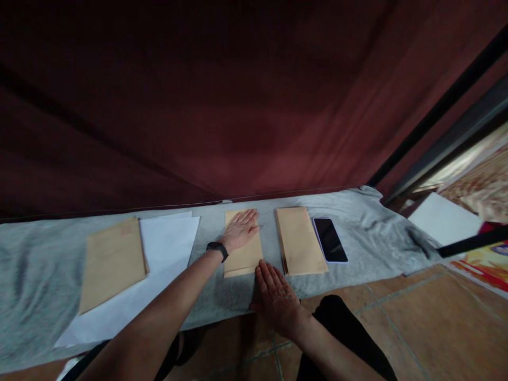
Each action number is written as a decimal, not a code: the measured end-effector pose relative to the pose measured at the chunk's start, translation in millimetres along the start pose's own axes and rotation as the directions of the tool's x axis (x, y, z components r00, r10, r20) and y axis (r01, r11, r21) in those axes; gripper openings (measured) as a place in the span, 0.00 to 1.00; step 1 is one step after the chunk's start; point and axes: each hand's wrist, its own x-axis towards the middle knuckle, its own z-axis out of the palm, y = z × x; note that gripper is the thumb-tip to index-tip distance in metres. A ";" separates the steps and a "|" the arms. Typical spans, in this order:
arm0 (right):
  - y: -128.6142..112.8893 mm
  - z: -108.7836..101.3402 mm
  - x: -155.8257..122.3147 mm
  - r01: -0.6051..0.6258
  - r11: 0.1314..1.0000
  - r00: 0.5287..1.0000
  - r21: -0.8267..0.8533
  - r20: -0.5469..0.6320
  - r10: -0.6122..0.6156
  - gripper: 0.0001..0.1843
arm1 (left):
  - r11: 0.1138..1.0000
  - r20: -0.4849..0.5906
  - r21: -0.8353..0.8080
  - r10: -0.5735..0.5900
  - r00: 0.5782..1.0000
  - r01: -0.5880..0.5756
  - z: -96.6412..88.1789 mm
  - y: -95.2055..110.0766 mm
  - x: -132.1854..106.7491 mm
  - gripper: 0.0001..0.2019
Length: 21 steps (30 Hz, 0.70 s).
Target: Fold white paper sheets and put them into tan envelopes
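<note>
My left hand [240, 229] lies flat, fingers together and stretched out, on the far end of a tan envelope [245, 256] in the middle of a grey cloth [47, 275]. A black band sits on that wrist. Lower down, my right hand [273, 299] rests palm down with fingers extended, its fingertips touching the envelope's near right corner. Neither hand holds anything.
Right of the envelope lies a stack of tan envelopes [300, 239], then a black phone [329, 239]. To the left are white paper sheets [159, 254] and another tan envelope [112, 261]. A dark red curtain [222, 106] hangs behind. Brown floor tiles [416, 312] run at the right.
</note>
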 end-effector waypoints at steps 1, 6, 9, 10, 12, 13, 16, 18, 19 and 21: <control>0.4 -0.2 -0.3 0.005 1.000 1.000 -0.004 0.000 -0.005 0.45 | 1.000 0.001 -0.002 0.003 1.000 -0.003 -0.1 -0.8 0.4 0.30; 1.2 0.0 -1.0 0.023 0.999 1.000 -0.043 -0.017 -0.024 0.45 | 1.000 0.014 -0.006 0.024 1.000 -0.024 2.3 -0.2 -10.2 0.31; 1.6 -0.8 -1.3 0.042 0.996 0.998 -0.078 -0.043 -0.045 0.44 | 0.998 0.029 -0.003 0.062 0.998 -0.062 4.7 3.4 -23.0 0.31; 1.7 -1.4 -1.4 0.052 0.995 0.997 -0.087 -0.050 -0.056 0.44 | 0.997 0.040 -0.004 0.075 0.996 -0.075 5.1 5.3 -27.9 0.31; 1.8 -2.9 -1.6 0.066 0.993 0.996 -0.099 -0.053 -0.072 0.44 | 0.995 0.071 -0.009 0.097 0.993 -0.096 5.2 10.1 -37.7 0.31; 1.7 -3.7 -1.6 0.068 0.992 0.996 -0.107 -0.050 -0.074 0.44 | 0.994 0.085 -0.012 0.107 0.991 -0.106 4.8 12.9 -42.5 0.31; 1.2 -4.5 -1.6 0.063 0.988 0.997 -0.144 -0.036 -0.069 0.41 | 0.991 0.104 -0.019 0.137 0.985 -0.135 2.7 21.5 -56.5 0.30; 1.1 -3.6 -1.9 0.068 0.985 0.997 -0.158 -0.038 -0.075 0.40 | 0.987 0.104 -0.024 0.163 0.981 -0.161 1.8 26.6 -65.3 0.30; 1.3 -2.8 -2.1 0.074 0.984 0.996 -0.160 -0.045 -0.082 0.39 | 0.985 0.107 -0.027 0.174 0.979 -0.172 1.6 28.9 -69.7 0.29; 2.0 -1.1 -2.5 0.089 0.984 0.993 -0.154 -0.060 -0.099 0.39 | 0.982 0.117 -0.032 0.189 0.975 -0.187 2.0 33.5 -78.7 0.28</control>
